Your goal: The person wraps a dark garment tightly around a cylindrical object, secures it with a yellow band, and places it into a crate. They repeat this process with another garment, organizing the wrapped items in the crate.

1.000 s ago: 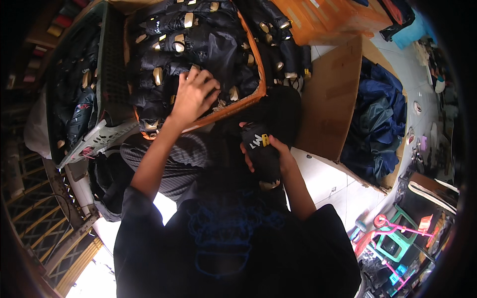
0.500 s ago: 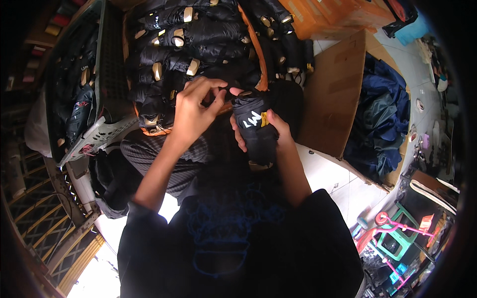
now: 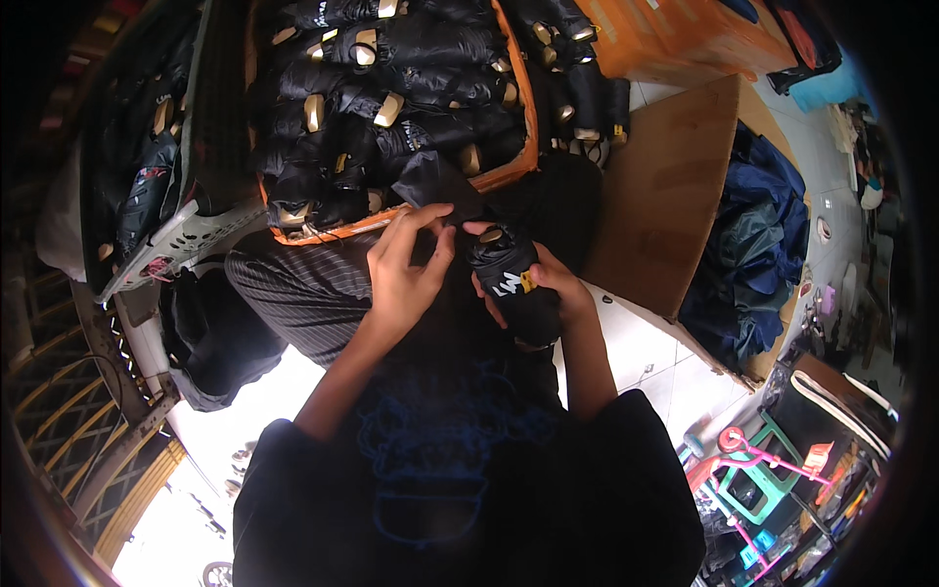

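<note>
A black folding umbrella point(image 3: 502, 269), rolled up short and thick, is in my right hand point(image 3: 554, 281). It has white markings, a small yellow label and a pale disc at its top end. My right fingers and thumb wrap round its sides. Just left of its top, my left hand point(image 3: 406, 273) has thumb and forefinger brought close together in a pinch. What lies between those fingertips is dark and I cannot make it out. A dark cloth flap point(image 3: 432, 179) shows just beyond them, against the box point(image 3: 533, 147) packed with black folding umbrellas point(image 3: 440, 83) with light-coloured handles.
A grey plastic crate point(image 3: 186, 230) with more umbrellas stands at the left. To the right, an open cardboard box point(image 3: 665, 196) holds crumpled dark blue cloth point(image 3: 753, 235). An orange-wrapped box point(image 3: 685, 39) is behind it. A green stool point(image 3: 768, 470) and pink scooter point(image 3: 729, 440) stand lower right.
Both hands and the umbrella have come lower in the view, nearer my body. The umbrella's top now tilts more toward me, and the dark cloth flap shows beyond my left fingers.
</note>
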The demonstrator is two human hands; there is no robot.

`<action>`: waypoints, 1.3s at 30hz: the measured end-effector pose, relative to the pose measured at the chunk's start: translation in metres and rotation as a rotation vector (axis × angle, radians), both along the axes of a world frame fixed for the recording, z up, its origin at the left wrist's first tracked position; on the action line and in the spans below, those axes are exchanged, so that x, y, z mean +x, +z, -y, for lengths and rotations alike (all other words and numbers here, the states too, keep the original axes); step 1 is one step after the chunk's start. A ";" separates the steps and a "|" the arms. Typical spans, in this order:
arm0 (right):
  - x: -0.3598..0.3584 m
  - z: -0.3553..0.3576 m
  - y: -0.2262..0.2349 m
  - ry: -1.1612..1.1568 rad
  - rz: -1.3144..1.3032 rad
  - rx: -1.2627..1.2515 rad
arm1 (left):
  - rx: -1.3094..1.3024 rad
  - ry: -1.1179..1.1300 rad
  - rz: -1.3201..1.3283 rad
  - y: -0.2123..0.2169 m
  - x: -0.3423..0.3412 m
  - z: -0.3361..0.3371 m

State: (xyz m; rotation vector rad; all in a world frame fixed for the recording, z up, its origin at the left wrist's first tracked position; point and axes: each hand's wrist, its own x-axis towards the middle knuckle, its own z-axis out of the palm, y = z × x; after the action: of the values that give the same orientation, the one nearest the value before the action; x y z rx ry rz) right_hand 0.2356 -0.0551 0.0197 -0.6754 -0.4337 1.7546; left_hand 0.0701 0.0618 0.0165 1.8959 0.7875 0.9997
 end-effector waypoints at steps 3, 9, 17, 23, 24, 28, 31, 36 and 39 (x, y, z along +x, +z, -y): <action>0.001 0.000 -0.002 0.038 0.091 -0.069 | 0.042 0.061 -0.014 -0.001 -0.006 0.003; -0.007 -0.001 -0.003 -0.067 0.467 -0.154 | 0.179 -0.044 -0.051 -0.012 -0.014 0.009; -0.015 0.000 -0.002 -0.033 0.455 -0.305 | -0.038 0.088 -0.098 -0.008 -0.017 0.018; -0.025 -0.011 -0.006 -0.120 1.185 0.092 | 0.012 0.080 -0.096 -0.018 -0.018 0.018; -0.027 -0.011 0.000 -0.118 1.230 0.058 | -0.008 0.072 -0.105 -0.018 -0.019 0.018; -0.032 -0.010 0.007 -0.106 1.512 0.067 | -0.081 0.060 -0.123 -0.015 -0.022 0.019; -0.038 -0.010 0.011 -0.092 1.599 -0.001 | -0.101 0.062 -0.115 -0.012 -0.025 0.022; -0.049 -0.004 0.000 -0.206 1.664 -0.005 | -0.096 0.047 -0.046 -0.013 -0.030 0.027; -0.060 -0.001 -0.004 -0.272 1.654 -0.066 | -0.111 0.032 -0.020 -0.013 -0.032 0.030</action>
State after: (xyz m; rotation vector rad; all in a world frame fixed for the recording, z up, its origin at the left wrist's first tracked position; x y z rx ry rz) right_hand 0.1760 -0.0536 0.0153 -2.0417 -1.2699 0.5903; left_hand 0.0380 0.0316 0.0032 1.8061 0.8703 0.9382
